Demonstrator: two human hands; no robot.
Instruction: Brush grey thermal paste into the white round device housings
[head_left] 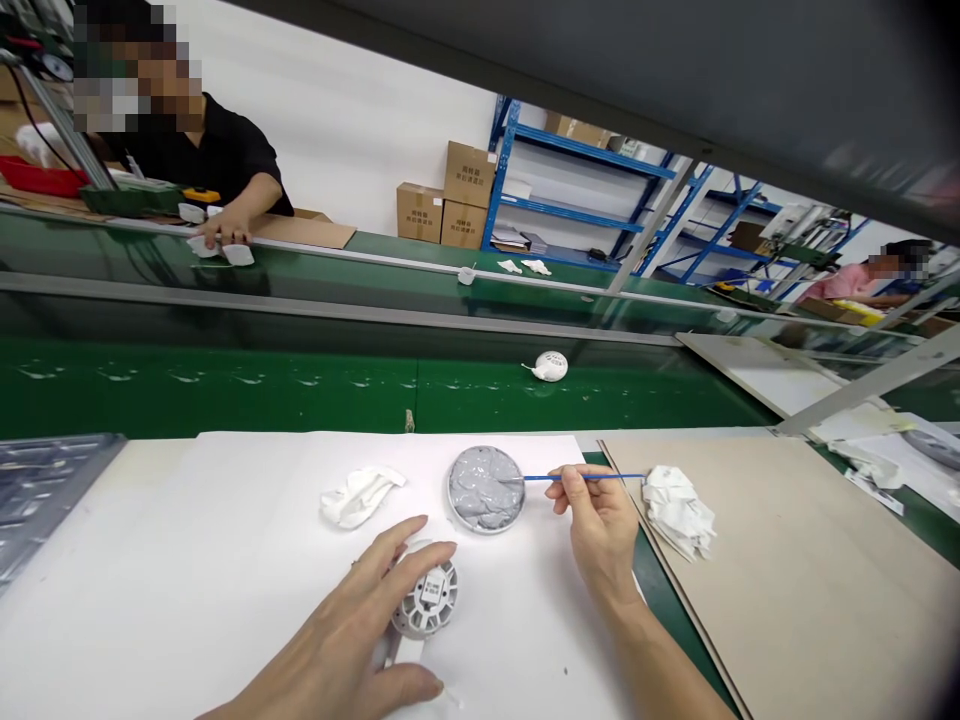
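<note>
My right hand [604,515] pinches a thin blue stick [536,478]. The stick's far tip reaches into grey paste that fills a shallow round dish [486,530]. My left hand [375,610] is spread around a small round white device [426,600] with a slotted face and a label in its middle. The fingers lie at its upper edge and the thumb is below it, apart from the disc; whether the fingertips touch it I cannot tell. A white stem of the device points toward me, partly hidden by the hand.
A crumpled white tissue [361,497] lies left of the dish, another wad [679,512] on the brown board [810,580] at right. A clear plastic tray [52,500] sits at far left. Beyond, one white device [551,367] rests on the green belt [337,390]. A co-worker's hand [227,225] holds white parts.
</note>
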